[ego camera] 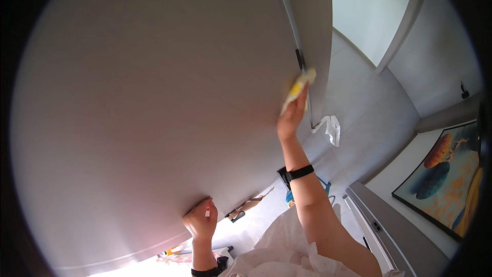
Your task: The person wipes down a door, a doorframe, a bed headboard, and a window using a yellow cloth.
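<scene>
A large smooth grey-brown panel, possibly a cabinet door, fills most of the view. Along its right side runs a slim metal strip with a short black piece on it. My right hand is shut on a cream and yellow cloth, held at the strip just below the black piece; the cloth is slightly blurred. Lower down, my left hand is curled into a loose fist at the panel's surface, with nothing visible in it. Its fingertips are partly hidden.
White plastic or paper hangs near the strip's lower end. A framed picture is on the right, above a grey cabinet. Tiled floor runs past a white door. Several items lie at floor level below.
</scene>
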`<act>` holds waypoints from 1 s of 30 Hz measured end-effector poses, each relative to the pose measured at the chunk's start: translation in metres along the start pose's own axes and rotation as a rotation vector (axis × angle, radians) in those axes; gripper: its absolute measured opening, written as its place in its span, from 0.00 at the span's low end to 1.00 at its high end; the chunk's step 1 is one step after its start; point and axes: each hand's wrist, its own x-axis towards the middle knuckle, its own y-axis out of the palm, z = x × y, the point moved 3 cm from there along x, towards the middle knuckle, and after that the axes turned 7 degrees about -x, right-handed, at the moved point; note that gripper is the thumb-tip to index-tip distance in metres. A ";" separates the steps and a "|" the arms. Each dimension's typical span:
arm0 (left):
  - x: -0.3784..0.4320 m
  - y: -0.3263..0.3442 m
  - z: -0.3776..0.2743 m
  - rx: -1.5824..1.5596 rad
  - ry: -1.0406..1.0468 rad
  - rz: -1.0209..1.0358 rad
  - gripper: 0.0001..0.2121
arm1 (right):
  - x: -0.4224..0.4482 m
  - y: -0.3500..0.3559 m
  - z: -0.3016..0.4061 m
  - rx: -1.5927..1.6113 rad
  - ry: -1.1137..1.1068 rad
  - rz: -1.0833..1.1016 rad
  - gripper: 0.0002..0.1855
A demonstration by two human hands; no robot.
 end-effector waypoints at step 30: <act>-0.069 0.015 0.069 -0.288 -0.139 0.098 0.05 | -0.226 -0.011 0.102 0.207 0.352 0.315 0.30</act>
